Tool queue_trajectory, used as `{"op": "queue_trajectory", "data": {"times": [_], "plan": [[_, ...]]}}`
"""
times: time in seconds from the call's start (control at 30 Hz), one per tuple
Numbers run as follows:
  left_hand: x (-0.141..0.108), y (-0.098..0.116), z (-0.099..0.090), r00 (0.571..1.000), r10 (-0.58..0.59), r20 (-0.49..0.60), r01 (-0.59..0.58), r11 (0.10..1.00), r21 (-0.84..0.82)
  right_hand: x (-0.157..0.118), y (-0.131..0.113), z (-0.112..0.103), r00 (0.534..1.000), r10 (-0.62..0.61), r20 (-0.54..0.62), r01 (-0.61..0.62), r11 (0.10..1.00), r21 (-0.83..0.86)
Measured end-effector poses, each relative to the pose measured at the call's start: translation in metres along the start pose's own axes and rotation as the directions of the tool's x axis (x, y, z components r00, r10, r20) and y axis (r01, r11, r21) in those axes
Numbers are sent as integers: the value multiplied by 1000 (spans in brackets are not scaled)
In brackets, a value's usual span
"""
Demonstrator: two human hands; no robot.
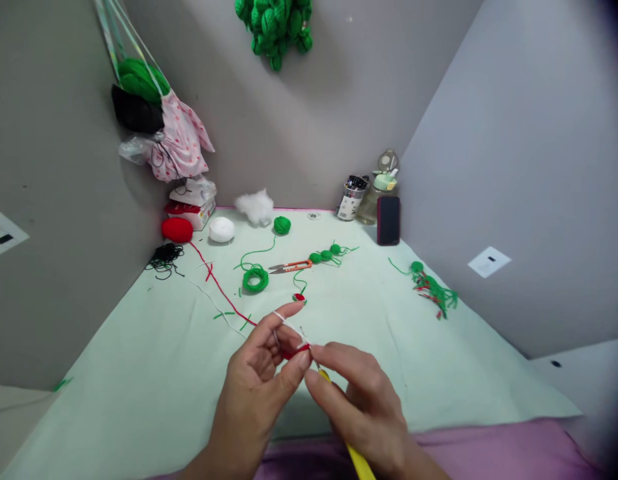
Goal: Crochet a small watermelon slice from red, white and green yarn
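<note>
Near the bottom centre, my left hand [261, 373] pinches a small red crochet piece [303, 348] between thumb and fingers, with white yarn [287, 323] looped over its raised index finger. Closed around a crochet hook with a yellow handle [359, 461] is my right hand [361, 397]; its fingertips meet the right edge of the red piece, where the hook's thin metal shaft shows. Red yarn [219, 287] runs from a red ball [177, 230] at the back left to my left hand. A white ball [221, 230] sits beside the red ball.
Orange-handled snips [291, 267], a green yarn coil [255, 279], a green ball [282, 225] and white stuffing [255, 207] lie ahead. Right are green and red pieces [433, 291], a phone [389, 221] and a pen tin [351, 200]. Black yarn [166, 257] lies left, below hanging bags [181, 137].
</note>
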State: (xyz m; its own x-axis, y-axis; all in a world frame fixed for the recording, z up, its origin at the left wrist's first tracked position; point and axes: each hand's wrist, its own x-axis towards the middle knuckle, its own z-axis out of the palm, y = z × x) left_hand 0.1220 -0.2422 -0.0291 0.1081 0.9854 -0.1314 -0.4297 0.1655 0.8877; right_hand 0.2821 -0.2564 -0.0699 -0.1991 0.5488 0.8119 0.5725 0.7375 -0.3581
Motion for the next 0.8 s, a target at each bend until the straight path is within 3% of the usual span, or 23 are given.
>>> {"op": "queue_trajectory", "data": {"times": [0.13,0.2,0.37,0.53,0.63,0.7,0.77,0.8], "plan": [[-1,7,4,962,-215,167,243,955,-169,-2,4,1,997,-34,-68,37,999,40],[-1,9,4,950,-251,187,287,938,-197,2,3,0,997,-20,-71,26,997,76],[1,5,0,994,-85,62,91,991,-96,14,-4,-7,990,94,-101,-63,960,272],[3,0,-5,999,30,28,-30,999,11,13,-8,-18,984,174,-48,-142,910,390],[2,-1,-8,998,52,24,-53,998,41,17,-8,-22,944,328,-39,-256,802,540],[1,-2,-8,998,51,48,-53,998,36,22,-6,-20,892,452,-2,-326,647,689],[1,-2,-6,994,50,96,-51,999,11,28,-4,-16,865,498,59,-348,512,785],[1,-3,-6,992,44,121,-44,999,-3,31,-3,-14,868,491,75,-350,497,794]]}}
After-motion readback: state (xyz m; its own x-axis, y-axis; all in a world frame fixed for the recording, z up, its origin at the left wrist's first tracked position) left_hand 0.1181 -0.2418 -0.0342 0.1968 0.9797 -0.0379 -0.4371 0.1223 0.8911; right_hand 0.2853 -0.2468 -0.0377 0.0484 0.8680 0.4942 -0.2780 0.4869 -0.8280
